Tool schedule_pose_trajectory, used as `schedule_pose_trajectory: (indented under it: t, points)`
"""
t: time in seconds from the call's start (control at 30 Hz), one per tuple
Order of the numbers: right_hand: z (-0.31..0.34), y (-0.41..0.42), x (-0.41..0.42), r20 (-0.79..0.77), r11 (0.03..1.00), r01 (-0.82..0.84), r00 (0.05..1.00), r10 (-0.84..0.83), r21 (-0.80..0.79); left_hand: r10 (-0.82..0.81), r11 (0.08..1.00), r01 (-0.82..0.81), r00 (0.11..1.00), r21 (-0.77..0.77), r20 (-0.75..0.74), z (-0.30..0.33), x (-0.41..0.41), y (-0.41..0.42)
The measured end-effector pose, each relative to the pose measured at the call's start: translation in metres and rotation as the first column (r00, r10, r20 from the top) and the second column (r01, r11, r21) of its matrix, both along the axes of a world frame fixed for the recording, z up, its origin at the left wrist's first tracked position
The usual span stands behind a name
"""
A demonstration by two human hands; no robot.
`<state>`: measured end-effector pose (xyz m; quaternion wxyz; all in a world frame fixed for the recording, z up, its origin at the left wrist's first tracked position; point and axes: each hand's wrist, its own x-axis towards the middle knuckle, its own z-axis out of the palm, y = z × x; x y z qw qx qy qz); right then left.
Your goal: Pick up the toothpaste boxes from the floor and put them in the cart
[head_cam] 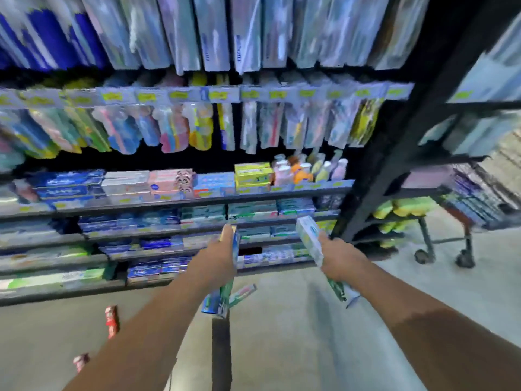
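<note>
While both arms reach forward before the black store shelving (375, 176), each hand is loaded. The left hand (218, 256) grips long blue-and-green cardboard toothpaste boxes (225, 292), held upright, with the lower ends hanging below the fist; how many it holds cannot be told. The right hand (338, 259) is clenched round a pale green-and-white cardboard toothpaste box (310, 238), tilted, top end toward the shelves.

The wheeled metal cart (462, 218) stands well apart at the right, beyond the shelf upright; its contents are blurred.

Work outstanding: a red-and-white box (112, 320) lies on the grey floor (282, 334) near the shelf's bottom edge at the left, and a pinkish box (81, 361) lies nearer the person.

Judgement: the task is partway, with the held boxes awaiting delivery to the cart and at least two items left to collect.
</note>
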<state>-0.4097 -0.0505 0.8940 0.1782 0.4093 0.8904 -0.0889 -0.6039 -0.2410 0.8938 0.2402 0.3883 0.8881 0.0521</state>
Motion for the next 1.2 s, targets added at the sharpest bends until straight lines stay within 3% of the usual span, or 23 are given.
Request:
schedule_pose_trajectory:
  t: [0.17,0.37,0.53,0.67,0.93,1.2]
  points:
    - [0.004,0.076,0.1,-0.003,0.969,0.242,0.97,-0.243,-0.038,-0.201,0.979,0.201,0.98,-0.019,0.0,0.008,0.074,0.119]
    - [0.015,0.155,0.217,-0.025,0.922,0.385,0.922,-0.386,-0.041,-0.343,0.937,0.342,0.939,-0.071,-0.009,0.009,0.176,0.249]
    - [0.018,0.217,0.307,-0.104,0.829,0.553,0.822,-0.559,-0.082,-0.481,0.876,0.473,0.87,-0.089,-0.109,0.019,0.255,0.343]
    - [0.021,0.26,0.37,-0.148,0.762,0.642,0.748,-0.646,-0.083,-0.525,0.849,0.515,0.846,-0.117,-0.09,0.023,0.315,0.412]
    - [0.014,0.333,0.449,-0.153,0.617,0.781,0.601,-0.784,-0.094,-0.688,0.724,0.683,0.71,-0.093,-0.149,0.01,0.402,0.541]
    - [0.005,0.439,0.48,-0.142,0.5,0.858,0.484,-0.863,-0.117,-0.793,0.608,0.79,0.602,-0.072,-0.092,-0.007,0.448,0.69]
